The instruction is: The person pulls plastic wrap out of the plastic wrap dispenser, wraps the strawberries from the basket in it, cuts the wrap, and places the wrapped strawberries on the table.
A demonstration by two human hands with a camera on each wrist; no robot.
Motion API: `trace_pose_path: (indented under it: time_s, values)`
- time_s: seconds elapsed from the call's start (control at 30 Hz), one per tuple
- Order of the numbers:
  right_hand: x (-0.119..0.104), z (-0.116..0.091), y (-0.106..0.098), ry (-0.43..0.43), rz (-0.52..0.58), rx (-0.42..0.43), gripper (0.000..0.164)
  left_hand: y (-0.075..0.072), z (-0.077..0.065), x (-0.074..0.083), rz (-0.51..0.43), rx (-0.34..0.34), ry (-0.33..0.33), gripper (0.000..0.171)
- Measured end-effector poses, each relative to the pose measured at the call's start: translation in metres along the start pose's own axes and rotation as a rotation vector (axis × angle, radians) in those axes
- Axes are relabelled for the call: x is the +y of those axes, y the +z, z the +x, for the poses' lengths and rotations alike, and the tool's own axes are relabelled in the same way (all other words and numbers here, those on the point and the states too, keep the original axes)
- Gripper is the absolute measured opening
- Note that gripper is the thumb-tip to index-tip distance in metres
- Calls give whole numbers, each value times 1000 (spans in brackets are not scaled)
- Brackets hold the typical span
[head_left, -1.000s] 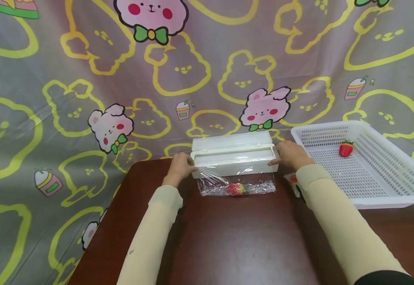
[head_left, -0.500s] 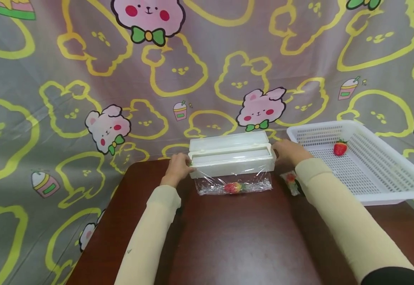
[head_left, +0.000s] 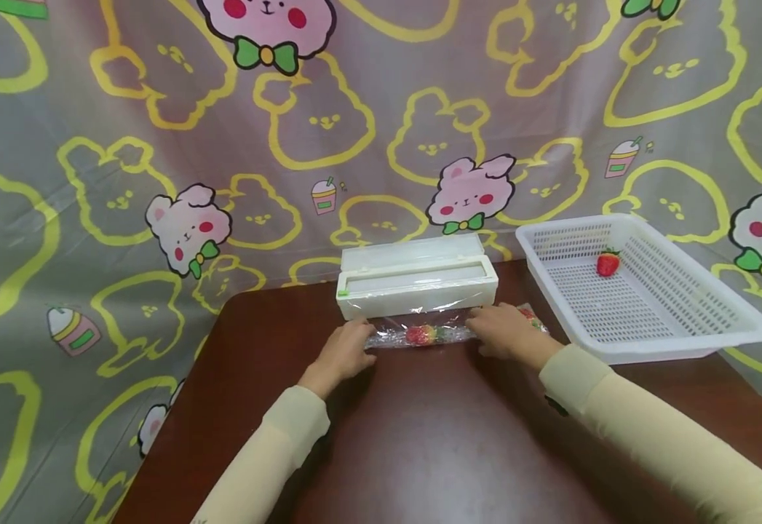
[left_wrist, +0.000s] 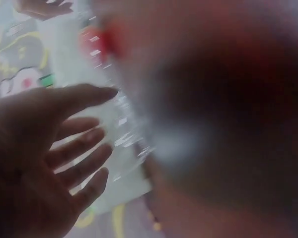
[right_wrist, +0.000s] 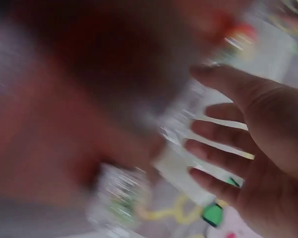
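Observation:
A strawberry (head_left: 421, 335) lies under clear cling film (head_left: 454, 327) that hangs from the front of a white cling film box (head_left: 420, 300) with its lid raised. My left hand (head_left: 346, 351) is at the left end of the film strip, and my right hand (head_left: 506, 331) at the right end. In the left wrist view the left hand (left_wrist: 54, 144) has its fingers spread, thumb tip right by the film's edge. Fingers of the right hand (right_wrist: 253, 134) are likewise extended beside the film in the right wrist view. Both wrist views are blurred.
A white perforated basket (head_left: 675, 342) stands at the right, with one strawberry (head_left: 608, 263) inside. Between it and the right hand lies a film-wrapped strawberry (head_left: 528, 315), partly hidden. A patterned curtain (head_left: 367, 116) hangs behind the brown table (head_left: 420, 437).
Both hands have let go of the box's ends and moved down toward the person, to the two ends of the film strip. The head view has shifted slightly right.

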State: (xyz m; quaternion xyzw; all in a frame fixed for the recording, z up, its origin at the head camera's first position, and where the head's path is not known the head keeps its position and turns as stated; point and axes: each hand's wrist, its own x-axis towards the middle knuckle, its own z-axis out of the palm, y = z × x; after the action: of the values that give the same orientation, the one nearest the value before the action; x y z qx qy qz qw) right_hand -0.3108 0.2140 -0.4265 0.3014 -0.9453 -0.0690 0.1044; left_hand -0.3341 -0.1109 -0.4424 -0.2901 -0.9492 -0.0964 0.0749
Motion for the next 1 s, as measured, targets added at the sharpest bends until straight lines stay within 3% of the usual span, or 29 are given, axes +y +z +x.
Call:
trace_pose_path:
  time_s: [0.13,0.3,0.53,0.77,1.0]
  values:
    - [-3,3,30,-61,-90,104,17,15,3,0,130,66,-7,9]
    - [1,8,43,-49,-40,128,18,19,4,-4,161,121,-35,27]
    - [-2,-11,37,-116,12,103,22,18,-16,2,101,82,0,28]
    - [-16,-35,30,-155,-17,65,22,13,-41,19,131,73,51,30]
    - [-24,-66,15,-137,0,97,21,3,-64,31,91,48,113,39]
